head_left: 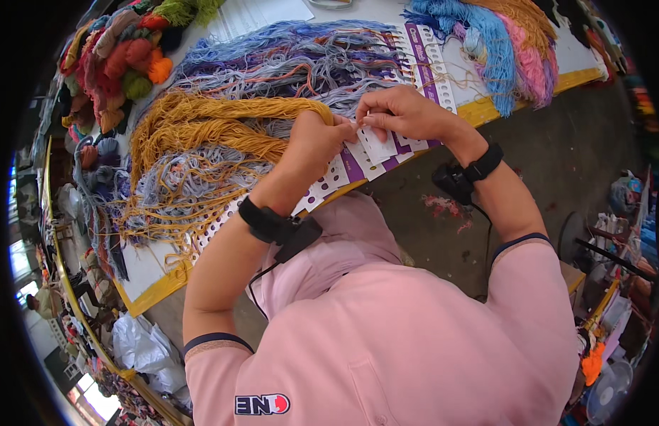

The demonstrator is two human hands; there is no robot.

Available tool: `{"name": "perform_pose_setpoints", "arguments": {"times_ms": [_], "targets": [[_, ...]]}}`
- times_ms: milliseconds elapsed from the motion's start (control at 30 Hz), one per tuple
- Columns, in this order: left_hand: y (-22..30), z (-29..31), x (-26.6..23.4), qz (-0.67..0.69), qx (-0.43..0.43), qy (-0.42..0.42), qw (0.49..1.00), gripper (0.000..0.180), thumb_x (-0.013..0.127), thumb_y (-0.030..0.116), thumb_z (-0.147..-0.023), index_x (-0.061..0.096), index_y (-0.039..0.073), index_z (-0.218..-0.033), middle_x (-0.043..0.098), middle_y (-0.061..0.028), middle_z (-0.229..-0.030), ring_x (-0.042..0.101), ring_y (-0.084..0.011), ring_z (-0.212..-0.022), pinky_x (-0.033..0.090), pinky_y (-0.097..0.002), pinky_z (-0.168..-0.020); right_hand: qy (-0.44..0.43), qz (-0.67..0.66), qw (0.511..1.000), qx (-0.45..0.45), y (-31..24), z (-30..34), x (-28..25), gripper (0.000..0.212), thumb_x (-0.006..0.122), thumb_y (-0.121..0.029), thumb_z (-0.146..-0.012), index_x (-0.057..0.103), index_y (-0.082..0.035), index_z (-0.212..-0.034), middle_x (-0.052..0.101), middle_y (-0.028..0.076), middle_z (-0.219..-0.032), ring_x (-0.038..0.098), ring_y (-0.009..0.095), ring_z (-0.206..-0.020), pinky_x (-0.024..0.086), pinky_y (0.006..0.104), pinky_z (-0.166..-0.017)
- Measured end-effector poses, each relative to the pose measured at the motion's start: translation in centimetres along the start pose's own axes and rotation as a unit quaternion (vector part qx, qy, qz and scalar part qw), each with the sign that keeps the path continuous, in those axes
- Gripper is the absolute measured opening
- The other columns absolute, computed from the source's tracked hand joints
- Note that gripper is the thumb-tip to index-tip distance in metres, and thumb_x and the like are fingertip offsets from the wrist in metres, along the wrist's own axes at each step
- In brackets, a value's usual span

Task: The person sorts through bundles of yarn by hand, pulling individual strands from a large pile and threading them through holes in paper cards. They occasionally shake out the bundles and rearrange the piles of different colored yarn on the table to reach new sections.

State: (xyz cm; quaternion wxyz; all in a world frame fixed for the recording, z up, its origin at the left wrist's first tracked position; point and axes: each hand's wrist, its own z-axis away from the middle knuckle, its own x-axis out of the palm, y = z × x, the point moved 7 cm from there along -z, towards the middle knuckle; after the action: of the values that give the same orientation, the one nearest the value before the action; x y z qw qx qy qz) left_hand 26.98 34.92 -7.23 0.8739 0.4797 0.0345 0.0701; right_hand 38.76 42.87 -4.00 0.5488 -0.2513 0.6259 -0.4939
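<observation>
A thick golden-yellow skein of thread (223,106) runs across the table into my left hand (316,140), whose fingers are closed around its right end. My right hand (407,113) is in a pinch, its fingertips almost meeting those of the left. What lies between the right fingertips is too small to make out. Just under them a small white card (377,149) rests over the purple-and-white cards with round holes (350,162) along the table's near edge. Blue, lilac and orange threads (287,64) hang from more such cards (423,64).
Multicoloured skeins (123,60) are heaped at the far left. Light-blue, pink and brown skeins (510,50) lie at the far right. White paper sheets (258,15) are at the back. Yellow tape (155,287) borders the table. Pink thread scraps (446,207) lie on the floor.
</observation>
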Motion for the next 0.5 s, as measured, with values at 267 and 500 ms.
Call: {"name": "perform_pose_setpoints", "arguments": {"times_ms": [267, 500], "targets": [[0.2, 0.5, -0.1, -0.064, -0.013, 0.039, 0.997, 0.006, 0.066, 0.004, -0.081, 0.066, -0.002, -0.081, 0.051, -0.0003, -0.057, 0.04, -0.0064, -0.043, 0.025, -0.0239, -0.038, 0.085, 0.03, 0.996, -0.02, -0.1, 0.0, -1.3, 0.008, 0.056, -0.01, -0.092, 0.059, -0.004, -0.094, 0.064, 0.002, -0.063, 0.06, 0.01, -0.058, 0.046, 0.0272, -0.058], [-0.5, -0.3, 0.1, 0.135, -0.037, -0.03, 0.99, 0.007, 0.063, 0.001, -0.085, 0.062, -0.005, -0.09, 0.057, -0.0041, -0.064, 0.043, -0.0059, -0.044, 0.03, -0.0209, -0.038, 0.03, 0.027, 0.999, 0.029, 0.2, -0.7, -0.3, 0.009, 0.057, -0.011, -0.092, 0.056, -0.003, -0.088, 0.064, 0.002, -0.061, 0.06, 0.008, -0.057, 0.045, 0.0264, -0.055]]}}
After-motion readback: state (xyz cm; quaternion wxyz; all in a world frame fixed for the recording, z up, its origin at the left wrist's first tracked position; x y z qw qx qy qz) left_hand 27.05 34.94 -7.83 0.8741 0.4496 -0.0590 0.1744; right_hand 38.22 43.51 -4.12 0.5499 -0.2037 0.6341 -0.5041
